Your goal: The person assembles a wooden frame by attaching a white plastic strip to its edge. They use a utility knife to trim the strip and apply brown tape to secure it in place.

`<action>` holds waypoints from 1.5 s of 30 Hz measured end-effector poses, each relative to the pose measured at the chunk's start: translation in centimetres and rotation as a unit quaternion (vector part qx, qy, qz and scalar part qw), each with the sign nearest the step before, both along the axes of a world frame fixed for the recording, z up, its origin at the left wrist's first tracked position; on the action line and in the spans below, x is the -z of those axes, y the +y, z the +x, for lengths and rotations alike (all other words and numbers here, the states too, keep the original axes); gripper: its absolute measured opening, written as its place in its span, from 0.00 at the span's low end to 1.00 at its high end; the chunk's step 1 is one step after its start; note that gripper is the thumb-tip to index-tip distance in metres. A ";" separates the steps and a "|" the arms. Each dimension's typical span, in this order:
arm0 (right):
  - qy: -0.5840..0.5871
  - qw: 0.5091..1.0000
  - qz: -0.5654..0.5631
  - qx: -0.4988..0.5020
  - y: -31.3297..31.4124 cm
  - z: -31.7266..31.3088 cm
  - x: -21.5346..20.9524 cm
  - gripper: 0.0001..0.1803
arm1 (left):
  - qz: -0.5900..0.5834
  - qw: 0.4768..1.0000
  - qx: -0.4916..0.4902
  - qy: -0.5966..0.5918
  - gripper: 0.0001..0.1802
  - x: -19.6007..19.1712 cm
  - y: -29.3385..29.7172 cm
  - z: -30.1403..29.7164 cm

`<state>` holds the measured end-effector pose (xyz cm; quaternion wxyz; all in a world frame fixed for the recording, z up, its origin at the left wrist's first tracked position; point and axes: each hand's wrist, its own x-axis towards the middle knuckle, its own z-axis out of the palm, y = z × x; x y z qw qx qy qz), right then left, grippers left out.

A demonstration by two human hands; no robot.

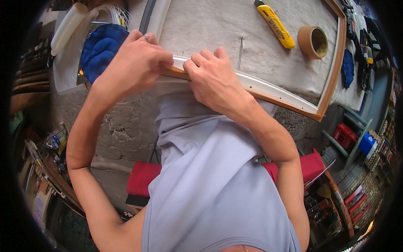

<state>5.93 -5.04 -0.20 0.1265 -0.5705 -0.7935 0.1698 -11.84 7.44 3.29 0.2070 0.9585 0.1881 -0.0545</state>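
A white frame [280,89] with a brown strip [275,100], which looks like tape, along its near edge lies across the table in front of me. My left hand [140,59] is closed, its fingertips pinching the brown strip at the near rail's left part. Just right of it, my right hand [216,77] curls over the same rail, fingers closed on the edge; its fingertips are partly hidden. Between the hands a short stretch of brown strip shows. Inside the frame lie a yellow utility knife [276,26] and a roll of brown tape [307,43] standing on its side.
Light cloth [201,25] covers the table, with a thin grey sliver [240,54] on it. A dark blue cushion-like pad [103,50] sits by my left wrist, near coiled clear line [111,12]. Red stool padding [142,178] shows beside me. Tools crowd the far right edge.
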 end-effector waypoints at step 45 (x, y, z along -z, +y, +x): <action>0.042 0.991 -0.001 0.128 -3.1 3.2 -1.3 0.21 | 0.227 0.972 -0.059 0.019 0.31 0.2 -3.3 -2.0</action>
